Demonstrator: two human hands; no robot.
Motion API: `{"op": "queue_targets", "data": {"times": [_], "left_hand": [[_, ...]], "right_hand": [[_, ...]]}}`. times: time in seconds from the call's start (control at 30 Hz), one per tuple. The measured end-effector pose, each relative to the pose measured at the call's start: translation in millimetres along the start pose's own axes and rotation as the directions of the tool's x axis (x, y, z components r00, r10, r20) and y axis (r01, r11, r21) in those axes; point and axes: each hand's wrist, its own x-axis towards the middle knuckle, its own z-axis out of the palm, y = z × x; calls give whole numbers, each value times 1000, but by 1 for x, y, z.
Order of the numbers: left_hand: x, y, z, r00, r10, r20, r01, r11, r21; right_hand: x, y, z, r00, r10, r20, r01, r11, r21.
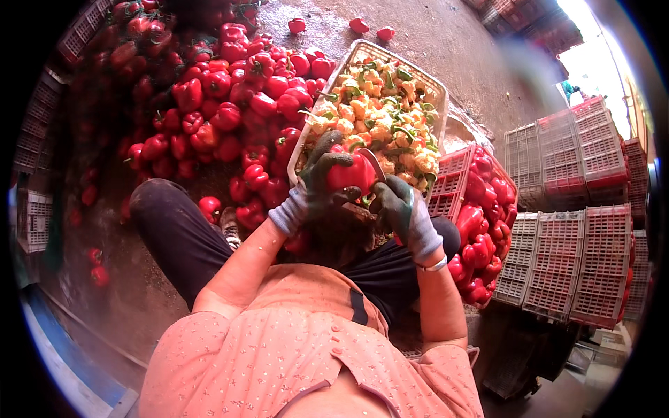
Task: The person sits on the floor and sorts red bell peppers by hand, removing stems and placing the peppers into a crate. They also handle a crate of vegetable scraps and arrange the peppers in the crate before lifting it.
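My left hand (318,175), in a dark-coated work glove, grips a whole red bell pepper (349,173) above my lap. In my gloved right hand (395,205) is a knife with a curved blade (373,161), which lies along the right side of the pepper. The knife's handle is hidden by my fingers. Just beyond both hands stands a pale plastic crate (445,107) heaped with cut pepper cores (387,117), their green stems still on. To my right, a red plastic crate (450,185) holds cored red peppers (480,245).
A big pile of red bell peppers (225,115) covers the floor ahead and to the left. Several loose ones, such as a pepper (209,208) by my shoe (230,228), lie apart. Stacked plastic crates (562,261) line the right side; more crates (37,222) stand at far left.
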Motion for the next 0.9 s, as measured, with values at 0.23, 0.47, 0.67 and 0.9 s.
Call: {"op": "queue_targets", "data": {"times": [0.23, 0.47, 0.67, 0.9], "left_hand": [[1, -3, 10, 999, -30, -36, 30, 999, 13], [4, -14, 10, 973, -222, -58, 194, 930, -312], [25, -5, 9, 883, -466, -50, 440, 861, -255], [59, -3, 11, 894, -447, 47, 418, 865, 276]], "right_hand": [[9, -14, 2, 959, 282, 6, -279, 946, 165], [-12, 9, 68, 958, 212, -195, -172, 964, 203], [34, 37, 160, 895, 308, -322, -48, 784, 619], [-2, 61, 146, 942, 240, -233, -118, 890, 441]]}}
